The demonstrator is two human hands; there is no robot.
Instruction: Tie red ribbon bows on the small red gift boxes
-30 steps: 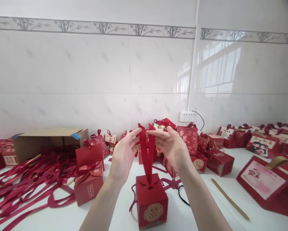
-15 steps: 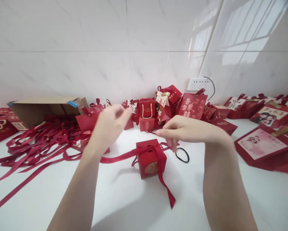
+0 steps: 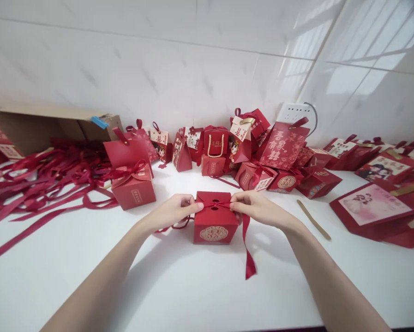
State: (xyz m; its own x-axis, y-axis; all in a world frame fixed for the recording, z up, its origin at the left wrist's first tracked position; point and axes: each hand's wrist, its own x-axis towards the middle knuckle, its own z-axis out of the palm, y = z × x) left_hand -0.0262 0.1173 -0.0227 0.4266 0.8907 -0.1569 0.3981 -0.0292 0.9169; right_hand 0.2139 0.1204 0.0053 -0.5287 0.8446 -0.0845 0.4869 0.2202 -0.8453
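Observation:
A small red gift box (image 3: pixel 214 225) with a gold round emblem stands on the white table (image 3: pixel 179 286) in front of me. A red ribbon (image 3: pixel 248 251) is crossed over its top, and one end trails down to the right. My left hand (image 3: pixel 174 211) pinches the ribbon at the box's left top edge. My right hand (image 3: pixel 255 206) pinches it at the right top edge. Both hands are closed on the ribbon, pulled apart across the lid.
A heap of loose red ribbons (image 3: pixel 44 180) lies at the left by a cardboard box (image 3: pixel 44 129). Another tied red box (image 3: pixel 133 188) stands left of centre. Several red gift bags and boxes (image 3: pixel 248 147) line the tiled wall. A gold strip (image 3: pixel 313 219) and flat red cards (image 3: pixel 369 205) lie at the right.
A second ago both hands held the ribbon ends up above the box. They have since come down and pulled the ribbon sideways, and now pinch it tight on the lid. The view tilted down.

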